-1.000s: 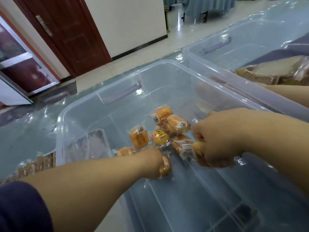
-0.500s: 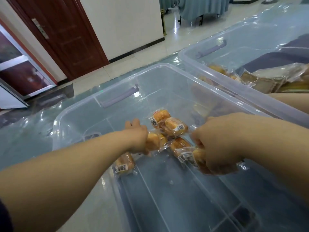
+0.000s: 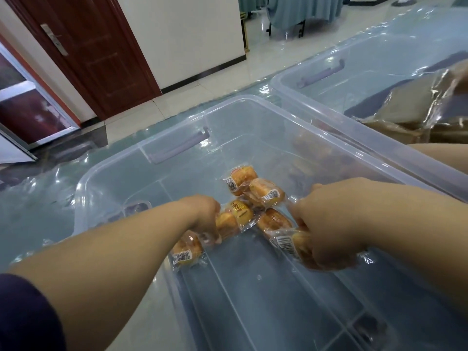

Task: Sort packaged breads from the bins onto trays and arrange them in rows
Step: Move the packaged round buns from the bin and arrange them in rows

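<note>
On the worktop (image 3: 38,198), the left hand (image 3: 203,219) reaches into the clear bin (image 3: 157,145), fingers curled round a small wrapped bread (image 3: 236,215). A barcoded pack (image 3: 187,252) shows just below its wrist. Two loose packs (image 3: 254,187) lie on the bin floor between the hands. The right hand (image 3: 331,229) is clamped on another pack (image 3: 291,243), likely so both hands leave loaded. Further right, a second bin (image 3: 316,79) holds larger brown breads (image 3: 410,110). No tray shows.

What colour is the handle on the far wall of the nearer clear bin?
The handle is pale lilac, as the head view shows.
</note>
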Demonstrator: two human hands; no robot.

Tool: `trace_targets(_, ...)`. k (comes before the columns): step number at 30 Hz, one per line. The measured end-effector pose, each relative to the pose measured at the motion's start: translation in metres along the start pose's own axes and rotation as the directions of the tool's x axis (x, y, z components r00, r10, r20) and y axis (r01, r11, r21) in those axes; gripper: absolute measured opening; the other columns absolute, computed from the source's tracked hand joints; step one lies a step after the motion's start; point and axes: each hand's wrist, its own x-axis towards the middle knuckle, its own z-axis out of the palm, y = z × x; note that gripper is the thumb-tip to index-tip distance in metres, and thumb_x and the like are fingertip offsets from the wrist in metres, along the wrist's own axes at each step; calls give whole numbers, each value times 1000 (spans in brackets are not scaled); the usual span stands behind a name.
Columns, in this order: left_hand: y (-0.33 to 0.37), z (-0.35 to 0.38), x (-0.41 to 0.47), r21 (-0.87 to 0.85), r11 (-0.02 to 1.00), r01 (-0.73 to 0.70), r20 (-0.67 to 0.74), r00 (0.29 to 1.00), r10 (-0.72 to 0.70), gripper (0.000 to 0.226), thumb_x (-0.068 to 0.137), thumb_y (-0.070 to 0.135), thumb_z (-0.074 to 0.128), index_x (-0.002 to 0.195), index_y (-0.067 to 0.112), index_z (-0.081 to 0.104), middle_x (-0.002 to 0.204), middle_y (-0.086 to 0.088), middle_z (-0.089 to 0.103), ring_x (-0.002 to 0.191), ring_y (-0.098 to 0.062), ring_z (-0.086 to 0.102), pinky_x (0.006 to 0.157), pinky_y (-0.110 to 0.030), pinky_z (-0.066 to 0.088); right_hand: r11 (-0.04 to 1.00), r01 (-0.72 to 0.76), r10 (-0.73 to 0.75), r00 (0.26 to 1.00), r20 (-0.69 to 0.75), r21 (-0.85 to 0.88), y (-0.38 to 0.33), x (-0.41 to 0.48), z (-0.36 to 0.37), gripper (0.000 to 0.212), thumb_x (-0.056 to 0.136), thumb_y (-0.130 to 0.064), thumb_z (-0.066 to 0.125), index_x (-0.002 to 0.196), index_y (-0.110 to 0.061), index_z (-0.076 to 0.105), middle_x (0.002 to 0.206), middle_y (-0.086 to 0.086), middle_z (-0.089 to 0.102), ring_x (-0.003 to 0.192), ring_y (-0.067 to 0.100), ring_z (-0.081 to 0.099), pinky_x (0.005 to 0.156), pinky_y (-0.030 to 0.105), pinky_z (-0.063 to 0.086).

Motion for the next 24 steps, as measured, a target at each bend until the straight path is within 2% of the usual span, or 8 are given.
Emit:
trace_targets(3,3,-3,-4,17,1000,-9,-21,1000,9,58,71,53,74,114,19,57,98,1,57,89,-22,51,76,-29,42,1000,-11,11,1000,18,1,1,3,3,41,75,-30,67,115,-24,59,105,2,58,69,17,50,53,25,38)
trace_targets(8,-2,-19,-25,-143,990,-15,-172,985,-10,40,70,45,77,72,20,46,69,5,48,70,-17,48,59,-26,37,995,19,-14,999,-52,93,6,0,-4,32,75,-27,66,106,-22,62,102,2,61,70,15,53,53,24,41)
trace_targets(10,-11,-28,-42,-297,953,-59,-287,958,-30,38,69,38,79,73,19,46,71,3,50,66,-15,46,56,-27,35,991,23,-5,991,-133,134,7,-3,-8,33,70,-26,69,103,-25,62,98,0,59,78,17,57,64,28,50)
trace_targets(12,-21,-35,-63,-459,875,-152,-407,912,-54,36,67,34,80,83,14,54,80,-2,56,72,-19,52,63,-31,43,983,38,12,963,-269,178,7,-4,-12,34,68,-28,70,100,-29,58,96,-1,53,83,18,56,70,32,52)
trace_targets(14,-30,-40,-91,-555,794,-248,-510,856,-89,43,66,33,81,98,14,59,95,-4,60,85,-21,58,73,-36,50,964,75,31,921,-388,256,4,-11,-17,34,67,-30,70,96,-32,53,98,-3,46,82,18,54,63,29,46)
trace_targets(19,-60,-34,-168,-668,620,-412,-662,710,-242,53,60,33,86,103,30,54,110,2,56,92,-13,57,70,-23,47,860,254,86,784,-615,443,-11,-41,-34,43,70,-33,75,107,-39,53,108,-8,44,90,16,52,65,24,42)
trace_targets(22,-71,-15,-216,-695,468,-546,-714,599,-363,48,60,22,87,98,25,58,105,-5,60,87,-16,62,60,-16,50,735,432,133,664,-736,523,-36,-63,-38,46,66,-26,81,101,-41,55,105,-9,45,89,15,53,64,21,42)
trace_targets(24,-77,1,-249,-692,380,-614,-720,542,-433,46,61,19,86,97,22,58,94,1,64,75,-5,64,54,-8,48,648,535,179,584,-792,542,-61,-76,-39,46,63,-25,83,94,-43,54,104,-8,49,88,15,55,64,23,44)
